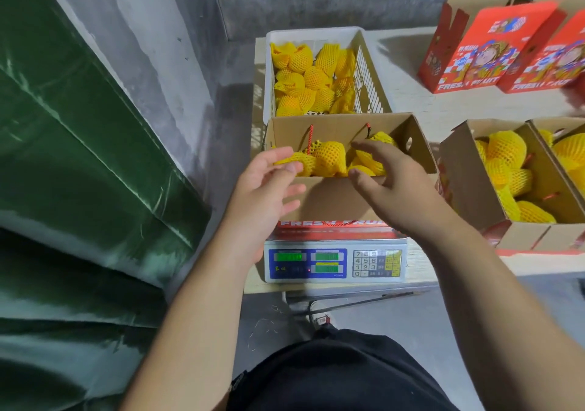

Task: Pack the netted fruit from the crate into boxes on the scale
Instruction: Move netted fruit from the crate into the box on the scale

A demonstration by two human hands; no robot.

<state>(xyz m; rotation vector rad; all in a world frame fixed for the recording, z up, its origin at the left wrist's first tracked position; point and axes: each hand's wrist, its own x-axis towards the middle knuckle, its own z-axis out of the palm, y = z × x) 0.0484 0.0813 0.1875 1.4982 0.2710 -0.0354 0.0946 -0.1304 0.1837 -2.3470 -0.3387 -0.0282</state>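
An open cardboard box [335, 198] stands on the white scale [335, 265] and holds several fruits in yellow foam netting [329, 157]. Behind it a white plastic crate [368, 75] is partly filled with more netted fruit [308, 78]. My left hand [269, 186] hovers at the box's near left corner, fingers relaxed, holding nothing. My right hand [389, 183] is spread over the box's near right edge, fingers loosely curved above the fruit, with nothing gripped.
To the right, two open boxes [468, 183] filled with netted fruit stand on the wooden table. Red printed fruit boxes [487, 50] stand at the back right. A green tarpaulin [79, 157] fills the left. Grey concrete wall behind.
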